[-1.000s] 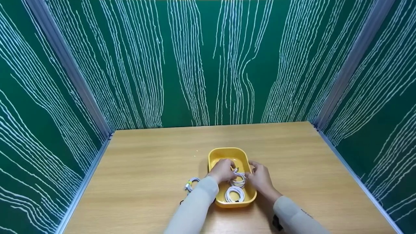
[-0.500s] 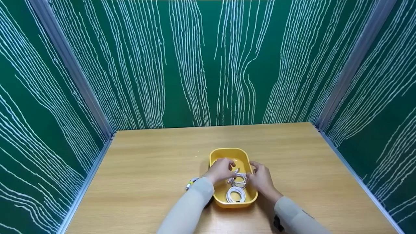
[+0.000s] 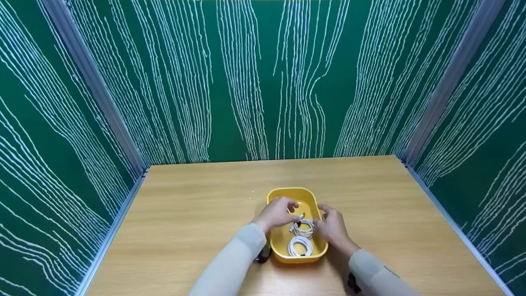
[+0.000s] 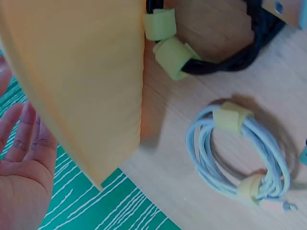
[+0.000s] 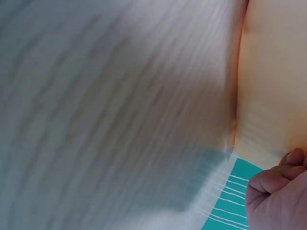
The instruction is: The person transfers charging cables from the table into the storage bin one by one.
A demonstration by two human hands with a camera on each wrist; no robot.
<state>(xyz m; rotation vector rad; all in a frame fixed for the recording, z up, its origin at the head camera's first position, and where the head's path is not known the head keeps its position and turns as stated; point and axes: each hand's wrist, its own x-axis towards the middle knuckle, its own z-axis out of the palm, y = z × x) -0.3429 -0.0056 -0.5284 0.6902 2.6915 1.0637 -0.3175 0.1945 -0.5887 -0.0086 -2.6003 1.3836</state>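
Observation:
A yellow bin (image 3: 292,260) stands on the table, holding two coils of white cable. The upper white cable coil (image 3: 296,232) lies near its middle, and the lower coil (image 3: 291,247) sits against the near end. Over the bin is my left hand (image 3: 274,213), thumb and fingers spread apart just above the upper coil's plug. The left wrist view shows the left hand's fingers loosely extended beyond the bin's rim. My right hand (image 3: 333,228) grips the bin's right rim, thumb at the inner side, fingers curled along the outer wall (image 5: 268,91).
Left of the bin lie a pale cable coil (image 4: 263,136) with yellow straps and a black cable (image 4: 223,67), also strapped in yellow. The left sleeve (image 3: 230,257) mostly covers them from the head. Green walls with white lines (image 3: 238,82) enclose the wooden table (image 3: 185,205).
My left hand has drawn back leftward, its thumb and fingers parting above the upper coil, which stays in the bin. The right hand keeps its place at the rim.

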